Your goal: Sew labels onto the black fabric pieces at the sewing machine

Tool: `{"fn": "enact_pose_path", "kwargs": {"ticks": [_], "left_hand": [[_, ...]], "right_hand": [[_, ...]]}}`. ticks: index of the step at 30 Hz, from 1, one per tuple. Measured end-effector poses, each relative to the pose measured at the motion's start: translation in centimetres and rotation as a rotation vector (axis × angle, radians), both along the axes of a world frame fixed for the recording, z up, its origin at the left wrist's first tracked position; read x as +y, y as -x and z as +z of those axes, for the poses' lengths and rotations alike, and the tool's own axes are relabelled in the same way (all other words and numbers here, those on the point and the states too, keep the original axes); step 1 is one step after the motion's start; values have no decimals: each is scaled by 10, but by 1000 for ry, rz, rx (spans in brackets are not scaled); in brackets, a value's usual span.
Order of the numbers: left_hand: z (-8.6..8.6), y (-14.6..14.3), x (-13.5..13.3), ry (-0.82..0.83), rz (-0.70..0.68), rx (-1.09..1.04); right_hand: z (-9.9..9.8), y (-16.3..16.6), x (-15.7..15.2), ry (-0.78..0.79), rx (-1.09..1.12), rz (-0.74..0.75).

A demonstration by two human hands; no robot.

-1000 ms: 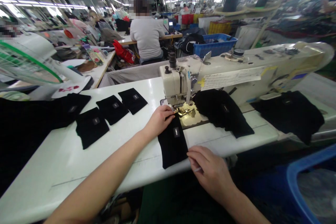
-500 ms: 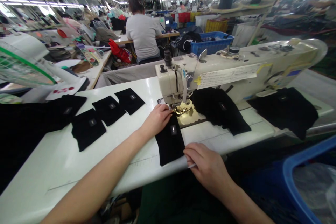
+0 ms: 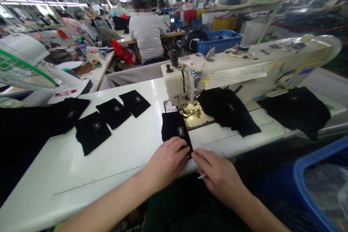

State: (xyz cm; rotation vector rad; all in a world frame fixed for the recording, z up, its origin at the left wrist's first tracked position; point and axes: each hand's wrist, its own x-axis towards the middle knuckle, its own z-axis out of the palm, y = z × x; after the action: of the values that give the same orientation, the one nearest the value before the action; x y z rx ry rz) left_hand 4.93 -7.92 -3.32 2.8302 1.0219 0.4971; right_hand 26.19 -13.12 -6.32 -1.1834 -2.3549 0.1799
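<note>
A black fabric piece (image 3: 171, 125) with a small label lies on the table just in front of the sewing machine (image 3: 174, 87), its upper edge close to the presser foot (image 3: 190, 111). My left hand (image 3: 171, 157) lies over the lower part of that piece, fingers pinched at its right edge. Right beside it, my right hand (image 3: 217, 170) pinches the piece's near right corner with thumb and forefinger. A slim whitish thing (image 3: 201, 176) pokes out below the right fingers; its kind is hidden.
Several labelled black pieces (image 3: 94, 132) lie to the left, beside a larger dark cloth (image 3: 21, 134). More black fabric (image 3: 230, 110) rests under the machine arm and at the right (image 3: 297, 110). A blue bin (image 3: 299, 181) stands right; a fan (image 3: 27, 65) left; a person (image 3: 146, 32) sits ahead.
My left hand has slid from the fabric's upper edge by the presser foot down toward its near end, beside my right hand. The right hand has barely moved.
</note>
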Motion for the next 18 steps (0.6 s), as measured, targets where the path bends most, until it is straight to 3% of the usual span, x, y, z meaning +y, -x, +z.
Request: {"fn": "enact_pose_path", "kwargs": {"ticks": [5, 18], "left_hand": [[-7, 4, -37, -83, -60, 67], [-1, 6, -25, -12, -83, 45]], "right_hand": [[-5, -2, -2, -64, 37, 0], [9, 4, 9, 96, 6, -21]]}}
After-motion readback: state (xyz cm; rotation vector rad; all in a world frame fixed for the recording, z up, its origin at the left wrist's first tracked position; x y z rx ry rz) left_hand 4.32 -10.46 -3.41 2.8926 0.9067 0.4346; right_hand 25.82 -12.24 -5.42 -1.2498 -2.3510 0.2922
